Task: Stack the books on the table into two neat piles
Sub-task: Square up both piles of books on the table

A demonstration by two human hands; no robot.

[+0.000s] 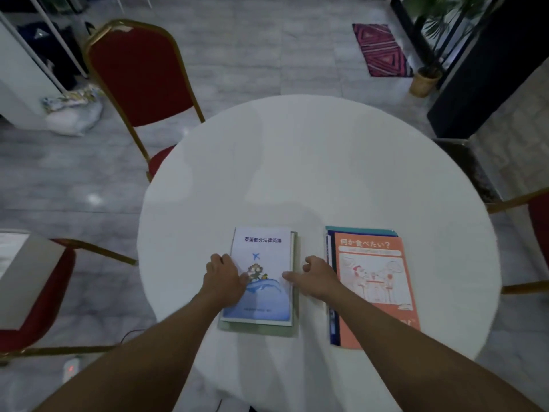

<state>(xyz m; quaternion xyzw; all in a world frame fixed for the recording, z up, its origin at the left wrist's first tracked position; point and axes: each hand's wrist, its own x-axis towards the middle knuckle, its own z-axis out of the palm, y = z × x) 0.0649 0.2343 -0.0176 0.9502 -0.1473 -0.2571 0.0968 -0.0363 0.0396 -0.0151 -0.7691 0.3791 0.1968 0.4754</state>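
Pushing unevenly, the left hand (224, 278) gripping the blue book (266, 254) and the slack-fingered right hand (318, 278) could knock it crooked.

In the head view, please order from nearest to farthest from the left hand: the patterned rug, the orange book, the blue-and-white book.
1. The blue-and-white book, top of the left pile: the left hand touches it.
2. The orange book, atop the right pile.
3. The patterned rug, on the floor far beyond the table.
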